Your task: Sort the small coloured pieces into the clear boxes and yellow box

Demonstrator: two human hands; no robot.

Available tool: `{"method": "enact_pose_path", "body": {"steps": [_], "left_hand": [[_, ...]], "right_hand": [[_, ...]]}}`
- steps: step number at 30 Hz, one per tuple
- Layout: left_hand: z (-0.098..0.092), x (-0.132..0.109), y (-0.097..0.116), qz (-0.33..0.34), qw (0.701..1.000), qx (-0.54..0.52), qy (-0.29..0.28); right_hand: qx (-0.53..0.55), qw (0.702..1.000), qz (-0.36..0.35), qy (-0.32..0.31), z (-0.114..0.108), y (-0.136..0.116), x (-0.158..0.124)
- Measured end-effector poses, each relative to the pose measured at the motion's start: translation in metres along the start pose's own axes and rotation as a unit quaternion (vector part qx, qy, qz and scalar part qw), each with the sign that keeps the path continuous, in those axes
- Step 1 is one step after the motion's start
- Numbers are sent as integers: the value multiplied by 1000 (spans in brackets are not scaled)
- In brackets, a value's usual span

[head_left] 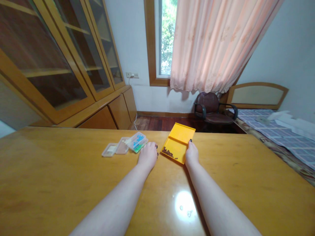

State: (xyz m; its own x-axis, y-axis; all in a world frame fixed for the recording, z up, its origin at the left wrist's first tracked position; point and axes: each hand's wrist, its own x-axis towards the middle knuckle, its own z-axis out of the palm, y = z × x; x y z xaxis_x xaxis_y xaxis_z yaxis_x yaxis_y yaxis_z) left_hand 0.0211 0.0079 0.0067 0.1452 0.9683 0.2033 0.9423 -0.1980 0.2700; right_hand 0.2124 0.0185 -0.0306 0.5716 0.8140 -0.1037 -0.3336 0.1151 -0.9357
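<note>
A yellow tray (180,136) is tilted on the wooden table (61,170), its far end raised. Several small dark pieces (168,152) have gathered in its near left corner. My right hand (191,153) grips the tray's right edge, with a fingertip over the rim. My left hand (148,154) rests on the table just left of the tray, fingers curled down; whether it holds anything is hidden. A few dark pieces lie by its fingertips.
Three small clear plastic boxes (125,145) lie in a row left of my left hand, one with blue and green contents. Beyond the table stand a glass-door cabinet (61,65), an office chair (211,109) and a bed (275,131).
</note>
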Motion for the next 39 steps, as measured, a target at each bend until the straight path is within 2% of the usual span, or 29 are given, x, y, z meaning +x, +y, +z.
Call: {"method": "enact_pose_path", "body": {"steps": [2,4,8,11,16,23,32,39], "left_hand": [[1,-4,3,-45,996,73,-13],[1,-7,6,-59,991,112,-36],[0,-11,10,-17,987,122,-101],[-1,-10,10,15,985,123,-117],[1,-7,9,22,985,118,-123],[1,-6,11,-14,986,108,-129],[0,-6,10,-17,988,114,-105],[-2,-4,8,-15,990,114,-85]], "right_hand": [[14,1000,5,0,0,3,2],[21,1000,3,-6,0,6,3],[27,1000,3,-14,0,9,4],[25,1000,1,-16,-1,11,5],[13,1000,-15,-22,-2,10,5],[2,1000,-11,-5,-1,9,5],[-13,1000,-15,-20,-1,4,1],[-8,1000,-11,-6,0,4,2]]}}
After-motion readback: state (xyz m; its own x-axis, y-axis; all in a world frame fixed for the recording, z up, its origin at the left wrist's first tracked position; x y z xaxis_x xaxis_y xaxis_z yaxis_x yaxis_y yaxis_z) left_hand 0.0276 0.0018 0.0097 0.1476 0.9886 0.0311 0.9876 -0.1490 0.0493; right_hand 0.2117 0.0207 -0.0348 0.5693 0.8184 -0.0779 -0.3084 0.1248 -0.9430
